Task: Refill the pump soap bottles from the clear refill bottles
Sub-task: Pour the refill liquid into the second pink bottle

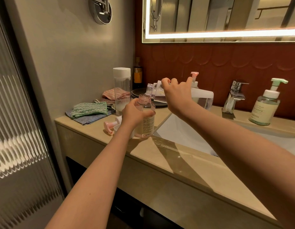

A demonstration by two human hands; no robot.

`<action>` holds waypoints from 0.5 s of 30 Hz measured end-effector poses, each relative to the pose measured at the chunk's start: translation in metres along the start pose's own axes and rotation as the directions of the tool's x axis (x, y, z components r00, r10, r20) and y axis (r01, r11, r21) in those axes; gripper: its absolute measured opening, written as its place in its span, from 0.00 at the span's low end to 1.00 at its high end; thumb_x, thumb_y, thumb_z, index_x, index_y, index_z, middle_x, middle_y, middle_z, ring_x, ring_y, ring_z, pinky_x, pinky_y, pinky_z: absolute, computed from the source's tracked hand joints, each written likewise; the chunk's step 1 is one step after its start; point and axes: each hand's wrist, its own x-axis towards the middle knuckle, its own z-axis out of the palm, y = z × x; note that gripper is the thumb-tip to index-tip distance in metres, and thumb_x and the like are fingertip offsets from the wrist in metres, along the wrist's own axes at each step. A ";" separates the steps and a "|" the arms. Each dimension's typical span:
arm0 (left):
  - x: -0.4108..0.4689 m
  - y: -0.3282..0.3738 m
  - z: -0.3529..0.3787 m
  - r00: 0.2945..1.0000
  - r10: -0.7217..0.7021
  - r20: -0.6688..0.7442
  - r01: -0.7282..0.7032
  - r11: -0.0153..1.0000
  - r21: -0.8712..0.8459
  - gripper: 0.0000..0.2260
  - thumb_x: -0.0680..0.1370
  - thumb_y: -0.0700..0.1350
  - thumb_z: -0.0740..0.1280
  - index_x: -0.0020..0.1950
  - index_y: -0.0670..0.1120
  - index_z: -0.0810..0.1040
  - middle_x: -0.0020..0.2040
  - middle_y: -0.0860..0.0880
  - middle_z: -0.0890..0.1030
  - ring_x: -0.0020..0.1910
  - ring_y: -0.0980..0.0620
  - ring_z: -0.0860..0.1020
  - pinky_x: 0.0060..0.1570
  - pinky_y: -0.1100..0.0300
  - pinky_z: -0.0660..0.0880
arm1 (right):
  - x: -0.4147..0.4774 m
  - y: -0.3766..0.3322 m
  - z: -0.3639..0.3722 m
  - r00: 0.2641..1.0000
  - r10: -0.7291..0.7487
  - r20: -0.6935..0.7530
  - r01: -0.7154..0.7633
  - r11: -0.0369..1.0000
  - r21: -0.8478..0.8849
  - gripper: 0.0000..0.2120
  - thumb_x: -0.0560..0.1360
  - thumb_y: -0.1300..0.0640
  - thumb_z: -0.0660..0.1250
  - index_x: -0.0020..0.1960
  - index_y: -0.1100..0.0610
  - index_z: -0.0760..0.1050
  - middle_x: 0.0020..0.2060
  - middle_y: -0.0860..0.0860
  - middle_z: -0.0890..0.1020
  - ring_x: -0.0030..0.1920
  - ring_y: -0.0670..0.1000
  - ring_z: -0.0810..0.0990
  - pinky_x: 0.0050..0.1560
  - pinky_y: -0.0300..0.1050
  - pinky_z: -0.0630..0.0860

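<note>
Gripping the pink pump bottle [146, 120] mid-body w/ left hand [135, 113], the person steadies it on the counter [143, 151] by the sink [184, 134]. Right hand [174, 95] clamps the tilted clear refill bottle [203, 100], neck at its open mouth. Light, slick plastic, prob. tippy: hold mid-body.

Around the open pink bottle [147, 126]: a loose pump head [108, 127] crowds 9 o'clock, a tall clear bottle [121, 90] 11 o'clock, stacked plates [138, 94] 12 o'clock; the sink basin [184, 134] lies open at 3 o'clock.
</note>
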 end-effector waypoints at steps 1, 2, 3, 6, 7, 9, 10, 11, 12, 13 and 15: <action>0.000 0.000 0.000 1.000 -0.001 0.001 0.001 1.000 0.001 0.36 0.68 0.48 0.75 0.72 0.45 0.63 0.70 0.47 0.69 0.67 0.45 0.68 0.60 0.52 0.70 | 0.000 0.000 0.000 1.000 0.001 0.000 -0.001 1.000 0.001 0.26 0.73 0.65 0.65 0.68 0.61 0.59 0.58 0.57 0.73 0.56 0.58 0.74 0.65 0.58 0.59; 0.000 0.000 0.000 1.000 -0.002 0.002 0.002 1.000 0.000 0.36 0.68 0.48 0.75 0.72 0.45 0.63 0.70 0.47 0.69 0.67 0.45 0.68 0.60 0.52 0.70 | 0.000 0.000 0.000 1.000 0.002 0.000 -0.002 1.000 0.001 0.26 0.73 0.65 0.64 0.68 0.61 0.59 0.58 0.57 0.73 0.56 0.58 0.74 0.65 0.58 0.59; 0.000 0.000 0.000 1.000 -0.003 0.004 0.003 1.000 -0.002 0.36 0.68 0.48 0.75 0.72 0.45 0.63 0.70 0.47 0.69 0.67 0.45 0.68 0.60 0.52 0.70 | 0.000 0.000 0.000 1.000 0.003 0.000 -0.003 1.000 0.000 0.26 0.73 0.65 0.64 0.68 0.61 0.59 0.58 0.57 0.73 0.56 0.58 0.74 0.65 0.58 0.59; 0.000 0.000 0.000 1.000 -0.005 0.002 0.005 1.000 -0.002 0.36 0.69 0.48 0.75 0.72 0.45 0.63 0.70 0.47 0.69 0.67 0.45 0.68 0.60 0.52 0.70 | 0.000 0.000 -0.001 1.000 0.001 0.007 -0.001 1.000 -0.006 0.27 0.73 0.65 0.65 0.69 0.61 0.59 0.58 0.58 0.73 0.56 0.58 0.74 0.65 0.58 0.59; -0.001 0.001 0.001 1.000 -0.007 0.001 0.007 1.000 0.000 0.36 0.69 0.48 0.75 0.72 0.45 0.63 0.70 0.47 0.69 0.67 0.45 0.68 0.60 0.52 0.70 | 0.000 0.000 -0.002 1.000 0.001 0.008 -0.001 1.000 -0.009 0.27 0.73 0.65 0.65 0.69 0.61 0.59 0.58 0.58 0.73 0.56 0.58 0.74 0.65 0.58 0.59; 0.000 0.001 0.001 1.000 -0.009 0.001 0.009 1.000 0.002 0.36 0.69 0.48 0.75 0.73 0.45 0.63 0.70 0.47 0.69 0.67 0.45 0.68 0.59 0.52 0.70 | 0.000 0.000 -0.002 1.000 0.000 0.005 0.000 1.000 -0.013 0.27 0.73 0.65 0.65 0.69 0.61 0.59 0.58 0.58 0.73 0.56 0.58 0.74 0.64 0.58 0.60; 0.000 0.001 0.001 1.000 -0.011 0.001 0.011 1.000 0.001 0.36 0.69 0.49 0.75 0.73 0.45 0.63 0.70 0.47 0.69 0.67 0.45 0.68 0.59 0.52 0.70 | 0.000 0.000 -0.002 1.000 0.000 0.004 0.000 1.000 -0.012 0.27 0.73 0.65 0.65 0.69 0.61 0.59 0.58 0.58 0.73 0.56 0.58 0.74 0.64 0.57 0.60; 0.000 0.000 0.001 1.000 -0.013 0.002 0.013 1.000 0.000 0.37 0.68 0.49 0.75 0.73 0.45 0.63 0.70 0.47 0.69 0.67 0.45 0.68 0.59 0.52 0.70 | 0.000 0.000 -0.001 1.000 0.000 0.003 0.000 1.000 -0.010 0.27 0.73 0.65 0.65 0.69 0.61 0.59 0.58 0.58 0.73 0.56 0.58 0.74 0.64 0.57 0.60; 0.000 0.000 0.001 1.000 -0.015 0.002 0.015 1.000 -0.001 0.37 0.68 0.49 0.75 0.73 0.45 0.63 0.70 0.47 0.69 0.67 0.45 0.68 0.59 0.51 0.70 | 0.000 0.000 -0.001 1.000 0.001 0.003 -0.001 1.000 -0.009 0.27 0.73 0.64 0.65 0.69 0.61 0.59 0.58 0.57 0.73 0.57 0.58 0.74 0.65 0.57 0.60; 0.000 0.000 0.001 1.000 -0.016 0.003 0.016 1.000 0.000 0.36 0.68 0.49 0.75 0.73 0.45 0.63 0.70 0.47 0.69 0.67 0.45 0.68 0.59 0.51 0.70 | 0.000 0.000 -0.001 1.000 0.001 0.004 -0.001 1.000 -0.009 0.27 0.73 0.64 0.65 0.69 0.61 0.59 0.58 0.58 0.73 0.56 0.58 0.74 0.65 0.57 0.60; -0.001 0.001 0.001 1.000 -0.015 0.003 0.015 1.000 0.001 0.36 0.69 0.49 0.75 0.73 0.45 0.63 0.70 0.47 0.69 0.67 0.45 0.68 0.59 0.51 0.70 | 0.000 -0.001 -0.001 1.000 0.000 0.002 0.000 1.000 -0.013 0.27 0.73 0.65 0.65 0.69 0.61 0.59 0.58 0.58 0.73 0.56 0.58 0.74 0.64 0.57 0.60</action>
